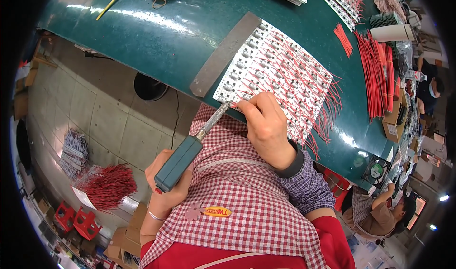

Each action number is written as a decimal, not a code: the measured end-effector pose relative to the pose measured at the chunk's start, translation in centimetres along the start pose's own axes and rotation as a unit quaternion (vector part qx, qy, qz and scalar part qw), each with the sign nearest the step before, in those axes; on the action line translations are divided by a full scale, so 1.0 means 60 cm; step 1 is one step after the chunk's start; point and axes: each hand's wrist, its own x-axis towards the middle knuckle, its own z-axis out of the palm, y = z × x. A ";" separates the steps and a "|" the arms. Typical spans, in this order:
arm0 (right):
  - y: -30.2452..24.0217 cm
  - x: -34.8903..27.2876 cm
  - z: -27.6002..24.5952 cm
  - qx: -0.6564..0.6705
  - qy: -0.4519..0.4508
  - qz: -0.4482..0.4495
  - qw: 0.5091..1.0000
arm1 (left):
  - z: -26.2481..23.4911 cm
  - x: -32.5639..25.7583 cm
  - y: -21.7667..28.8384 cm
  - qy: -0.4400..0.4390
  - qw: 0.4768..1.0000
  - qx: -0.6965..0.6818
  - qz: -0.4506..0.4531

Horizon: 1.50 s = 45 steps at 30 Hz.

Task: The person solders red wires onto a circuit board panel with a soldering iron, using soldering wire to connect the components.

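Observation:
My left hand grips a soldering iron by its dark green, box-like handle. Its metal shaft reaches up to the near corner of a white circuit board panel. Over that corner, my right hand is closed in a pinch, with a short red bit of wire showing at the fingertips beside the iron's tip. Rows of small parts cover the panel, and many thin red wires stand out from it toward the right. A flat grey bar lies along the panel's left edge.
On the green table, more boards lie at the back and red wire bundles at the right. A small fan stands at the right end. Wired boards sit low at left. Another person works at right.

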 end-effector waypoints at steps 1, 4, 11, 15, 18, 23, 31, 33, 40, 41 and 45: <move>0.000 0.000 0.000 0.000 0.000 0.000 1.000 | -0.001 0.000 -0.001 -0.003 1.000 0.010 0.007; -0.002 0.002 -0.001 0.010 -0.003 0.005 1.000 | -0.003 -0.006 -0.006 -0.008 1.000 0.002 -0.013; 0.001 0.000 0.002 -0.009 0.000 -0.005 1.000 | -0.009 -0.018 -0.021 0.011 0.998 0.029 0.051; -0.001 0.000 -0.001 -0.021 -0.007 -0.006 1.000 | -0.007 -0.042 -0.040 0.003 1.000 -0.009 -0.001; -0.005 -0.002 -0.004 -0.039 0.017 -0.018 0.999 | -0.005 -0.047 -0.043 0.005 0.999 -0.028 -0.022; -0.016 -0.011 0.008 -0.010 0.049 -0.012 0.999 | -0.003 -0.051 -0.049 0.005 0.999 -0.033 -0.031; -0.016 -0.016 0.016 -0.002 0.041 -0.010 0.999 | -0.007 -0.014 -0.006 -0.005 1.000 0.007 0.013; -0.017 -0.015 0.017 -0.004 0.042 -0.011 0.999 | -0.006 -0.014 -0.008 -0.007 1.000 0.010 0.014; -0.018 -0.017 0.019 -0.021 0.043 -0.010 0.999 | -0.006 -0.018 -0.015 -0.012 1.000 0.018 0.009; -0.018 -0.017 0.020 -0.021 0.044 -0.011 0.999 | -0.005 -0.017 -0.014 -0.012 1.000 0.018 0.009; -0.016 -0.019 0.022 -0.024 0.046 -0.015 0.999 | -0.003 -0.017 -0.013 -0.002 1.000 0.009 0.014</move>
